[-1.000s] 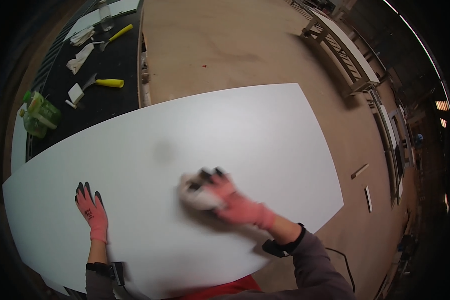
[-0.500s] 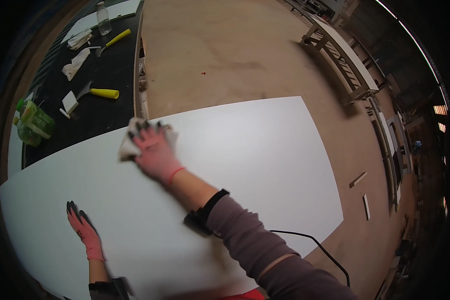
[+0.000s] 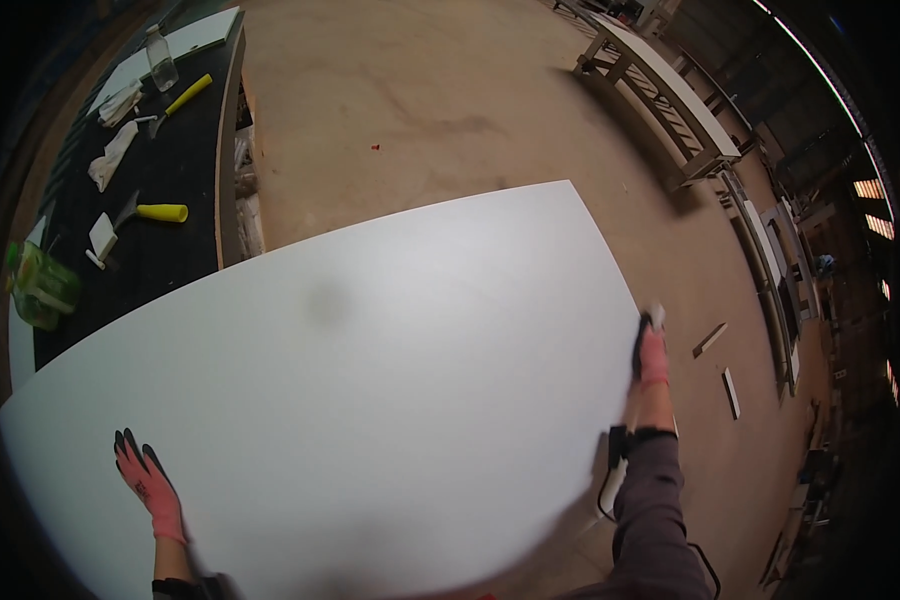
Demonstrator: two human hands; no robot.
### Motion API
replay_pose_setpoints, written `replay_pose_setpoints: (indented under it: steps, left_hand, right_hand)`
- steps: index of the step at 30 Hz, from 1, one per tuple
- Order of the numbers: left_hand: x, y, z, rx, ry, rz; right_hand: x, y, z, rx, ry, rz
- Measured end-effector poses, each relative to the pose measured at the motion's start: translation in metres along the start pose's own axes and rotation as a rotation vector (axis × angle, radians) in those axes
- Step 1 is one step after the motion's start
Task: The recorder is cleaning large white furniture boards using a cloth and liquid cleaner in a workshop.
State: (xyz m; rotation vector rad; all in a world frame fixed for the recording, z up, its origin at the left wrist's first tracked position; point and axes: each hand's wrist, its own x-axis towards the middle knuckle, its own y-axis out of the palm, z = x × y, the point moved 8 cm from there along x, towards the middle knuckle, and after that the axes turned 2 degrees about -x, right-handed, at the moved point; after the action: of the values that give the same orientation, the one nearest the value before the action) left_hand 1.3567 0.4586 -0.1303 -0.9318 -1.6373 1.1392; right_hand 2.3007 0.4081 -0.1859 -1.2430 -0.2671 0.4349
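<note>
A large white panel (image 3: 400, 350) spreads out in front of me. Toward its lower left, my left hand (image 3: 150, 487), in a pink glove with black fingertips, rests flat with its fingers stretched out and nothing in it. My right hand (image 3: 652, 358), gloved the same way, is at the panel's right edge. It is closed on a pale cloth (image 3: 657, 316), of which only a small part shows beyond the fingers. Blur there hides how the cloth meets the edge.
On the black-topped table (image 3: 175, 240) at the left are two yellow-handled scrapers (image 3: 162, 212), a green-labelled jug (image 3: 42, 285), a clear bottle (image 3: 160, 60) and crumpled gloves (image 3: 113, 155). Wood offcuts (image 3: 732, 393) lie on the floor to the right. A long bench (image 3: 670, 90) stands beyond.
My right hand has swept from the panel's far left edge across to its right edge, carrying the cloth. The left hand stays flat on the panel. The view has shifted slightly.
</note>
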Motion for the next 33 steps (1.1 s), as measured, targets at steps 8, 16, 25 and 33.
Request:
replay_pose_setpoints:
  steps: [8,16,25,33]
  left_hand:
    - [0.002,0.018,0.007,0.089,-0.004,0.022]
    - [0.004,0.018,0.007,0.117,-0.009,0.022]
    - [0.001,0.013,-0.005,0.092,-0.019,0.022]
    - [0.0,0.008,-0.004,0.103,-0.043,0.057]
  right_hand:
    - [-0.09,-0.075,-0.303,1.385,0.394,-0.094]
    - [-0.098,-0.097,-0.026,1.102,-0.182,0.194]
    - [-0.137,0.06,0.313,-0.202,-0.854,0.004]
    - [-0.368,0.095,0.462,-0.099,-1.353,0.204]
